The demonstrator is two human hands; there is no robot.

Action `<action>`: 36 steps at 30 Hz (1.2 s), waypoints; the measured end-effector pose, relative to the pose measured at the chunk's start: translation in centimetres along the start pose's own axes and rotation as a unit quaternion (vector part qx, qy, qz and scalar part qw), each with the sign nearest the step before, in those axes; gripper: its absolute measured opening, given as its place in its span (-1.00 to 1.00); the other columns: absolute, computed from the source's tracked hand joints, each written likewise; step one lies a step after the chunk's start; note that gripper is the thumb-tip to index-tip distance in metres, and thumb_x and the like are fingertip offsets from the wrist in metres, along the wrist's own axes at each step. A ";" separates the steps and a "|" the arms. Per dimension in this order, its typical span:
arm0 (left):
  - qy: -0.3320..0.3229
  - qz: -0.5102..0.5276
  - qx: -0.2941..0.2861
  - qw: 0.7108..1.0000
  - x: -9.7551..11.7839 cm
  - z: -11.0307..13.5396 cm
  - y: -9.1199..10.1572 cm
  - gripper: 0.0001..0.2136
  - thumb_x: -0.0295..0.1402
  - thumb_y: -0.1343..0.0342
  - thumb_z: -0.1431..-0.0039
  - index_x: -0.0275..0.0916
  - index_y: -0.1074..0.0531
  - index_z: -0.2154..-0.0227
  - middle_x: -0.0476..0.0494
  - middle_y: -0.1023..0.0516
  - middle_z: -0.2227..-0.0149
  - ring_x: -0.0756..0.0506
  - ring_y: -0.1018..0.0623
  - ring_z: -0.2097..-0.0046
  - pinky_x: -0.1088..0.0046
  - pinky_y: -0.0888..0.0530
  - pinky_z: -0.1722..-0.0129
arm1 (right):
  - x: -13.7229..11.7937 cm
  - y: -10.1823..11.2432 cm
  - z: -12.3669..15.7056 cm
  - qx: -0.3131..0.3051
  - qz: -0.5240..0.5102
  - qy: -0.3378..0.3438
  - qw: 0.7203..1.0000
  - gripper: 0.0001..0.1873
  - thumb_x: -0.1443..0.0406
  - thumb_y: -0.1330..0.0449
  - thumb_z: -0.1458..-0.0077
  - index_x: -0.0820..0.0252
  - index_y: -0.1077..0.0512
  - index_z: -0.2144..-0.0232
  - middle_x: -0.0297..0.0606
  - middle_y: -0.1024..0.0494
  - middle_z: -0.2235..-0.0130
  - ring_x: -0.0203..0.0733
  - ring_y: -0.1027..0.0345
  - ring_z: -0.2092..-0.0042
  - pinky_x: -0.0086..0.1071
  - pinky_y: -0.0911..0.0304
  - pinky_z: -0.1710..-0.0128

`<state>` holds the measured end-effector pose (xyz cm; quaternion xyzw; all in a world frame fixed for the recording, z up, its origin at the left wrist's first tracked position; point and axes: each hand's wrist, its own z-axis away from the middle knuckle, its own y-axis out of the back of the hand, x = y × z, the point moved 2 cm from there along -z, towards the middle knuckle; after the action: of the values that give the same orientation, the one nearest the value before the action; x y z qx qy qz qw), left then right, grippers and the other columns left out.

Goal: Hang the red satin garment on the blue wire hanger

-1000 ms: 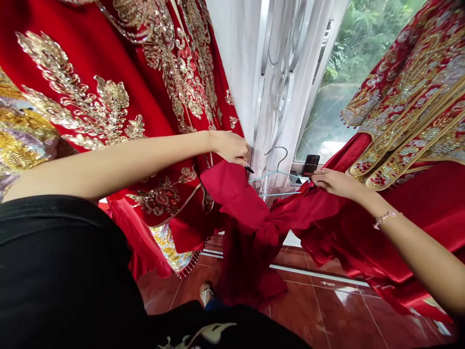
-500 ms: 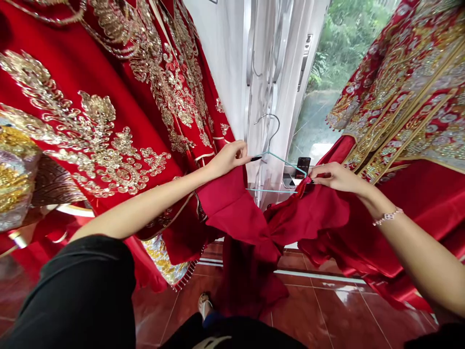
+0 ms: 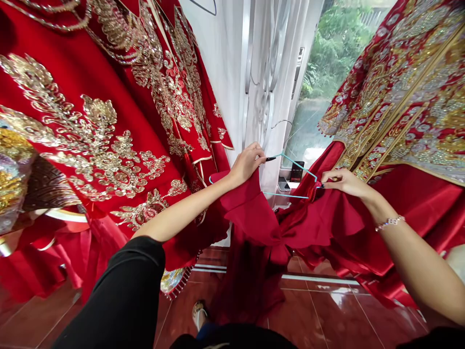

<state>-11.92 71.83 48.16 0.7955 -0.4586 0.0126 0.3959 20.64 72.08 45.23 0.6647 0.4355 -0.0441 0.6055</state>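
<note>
A dark red dress (image 3: 254,213) hangs from both my hands, its ruffled top spread wide and its skirt falling toward the floor. Inside the top is a thin teal hanger (image 3: 286,196) with a silver hook pointing up. My left hand (image 3: 249,162) is closed on the fabric and the hanger's left arm, near the neck. The hanger's left tip pokes out behind my left forearm. At the hanger's right end, my right hand (image 3: 341,182) pinches the dress's upper edge between thumb and fingers.
Red gowns with gold beading hang close by, one on the left (image 3: 145,111) and one on the right (image 3: 392,102). A phone (image 3: 297,171) stands by the window (image 3: 327,72), and another device lies beside it. Red tiles (image 3: 334,310) cover the floor.
Both hands, the hanger and the dress have shifted to the right and slightly down in view. The hanger's left tip now shows behind my left forearm. Both grips stay closed.
</note>
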 end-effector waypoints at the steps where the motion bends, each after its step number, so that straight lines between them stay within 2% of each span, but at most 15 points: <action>1: 0.004 -0.003 0.006 1.000 -0.1 0.0 0.2 -0.82 -0.50 -0.10 -0.24 -0.25 -0.41 0.50 -0.12 -0.43 0.25 -0.06 -0.44 0.28 0.41 -0.34 0.24 | -0.1 0.0 -0.4 0.001 0.004 0.002 1.000 -0.48 -0.13 -0.31 0.13 0.20 -0.42 0.63 -0.31 -0.40 0.57 -0.29 -0.17 0.48 -0.35 -0.07 0.42; 6: 0.015 -0.014 0.023 1.000 -0.8 0.8 1.1 -0.81 -0.54 -0.07 -0.22 -0.26 -0.41 0.50 -0.08 -0.41 0.27 -0.04 -0.43 0.26 0.43 -0.32 0.22 | -1.2 -0.6 -1.6 -0.035 0.064 0.024 0.997 -0.46 -0.17 -0.25 0.07 0.19 -0.45 0.60 -0.27 -0.49 0.51 -0.25 -0.25 0.44 -0.34 -0.14 0.38; 12: 0.020 -0.012 -0.002 1.000 -1.7 2.0 -0.3 -0.83 -0.46 -0.07 -0.25 -0.25 -0.39 0.48 -0.09 -0.40 0.28 -0.06 -0.44 0.27 0.42 -0.34 0.21 | -1.4 -1.3 -0.4 -0.092 0.073 0.057 0.991 -0.48 -0.16 -0.17 -0.05 0.17 -0.53 0.47 -0.25 -0.51 0.50 -0.19 -0.36 0.41 -0.33 -0.25 0.36; 17: 0.022 -0.021 0.019 0.999 -1.9 2.4 -0.5 -0.82 -0.44 -0.04 -0.26 -0.25 -0.40 0.48 -0.12 -0.42 0.21 -0.04 -0.42 0.33 0.41 -0.34 0.23 | -1.7 -0.9 0.0 -0.069 0.070 0.074 0.992 -0.52 -0.13 -0.20 -0.05 0.15 -0.54 0.47 -0.25 -0.51 0.49 -0.17 -0.38 0.41 -0.33 -0.25 0.38; 23: 0.009 -0.009 0.022 1.000 0.1 1.7 -1.0 -0.83 -0.41 -0.05 -0.29 -0.23 -0.42 0.44 -0.11 -0.45 0.17 -0.01 -0.41 0.38 0.43 -0.34 0.28 | -0.7 0.3 0.7 -0.037 0.082 0.067 0.994 -0.44 -0.18 -0.16 -0.08 0.16 -0.49 0.58 -0.23 -0.50 0.48 -0.20 -0.35 0.44 -0.32 -0.24 0.39; 26: 0.002 -0.017 0.025 1.000 0.6 1.0 -0.5 -0.81 -0.40 -0.04 -0.31 -0.23 -0.42 0.45 -0.10 -0.45 0.18 -0.01 -0.42 0.37 0.43 -0.33 0.31 | -0.9 1.0 0.5 -0.022 0.097 0.066 0.993 -0.41 -0.21 -0.14 -0.09 0.15 -0.49 0.58 -0.25 -0.47 0.51 -0.21 -0.32 0.45 -0.34 -0.21 0.42; 31: 0.001 -0.012 0.055 0.998 0.0 0.8 1.1 -0.82 -0.47 -0.07 -0.27 -0.25 -0.39 0.47 -0.10 -0.43 0.22 -0.02 -0.42 0.34 0.44 -0.33 0.28 | -2.4 0.9 -1.0 -0.045 0.115 0.068 0.990 -0.42 -0.20 -0.15 -0.07 0.15 -0.48 0.58 -0.24 -0.48 0.49 -0.21 -0.33 0.44 -0.35 -0.19 0.41; 36: 0.017 -0.035 0.035 0.999 -0.6 1.5 0.6 -0.82 -0.41 -0.06 -0.30 -0.23 -0.41 0.46 -0.10 -0.44 0.20 -0.04 -0.45 0.32 0.42 -0.33 0.30 | -2.4 -0.1 -0.7 -0.062 0.112 0.062 0.990 -0.44 -0.17 -0.13 -0.10 0.15 -0.47 0.59 -0.26 -0.45 0.51 -0.23 -0.27 0.48 -0.34 -0.15 0.45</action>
<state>-13.20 71.15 47.31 0.8242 -0.4228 0.0283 0.3756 18.76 71.43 46.79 0.6719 0.3975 0.0922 0.6180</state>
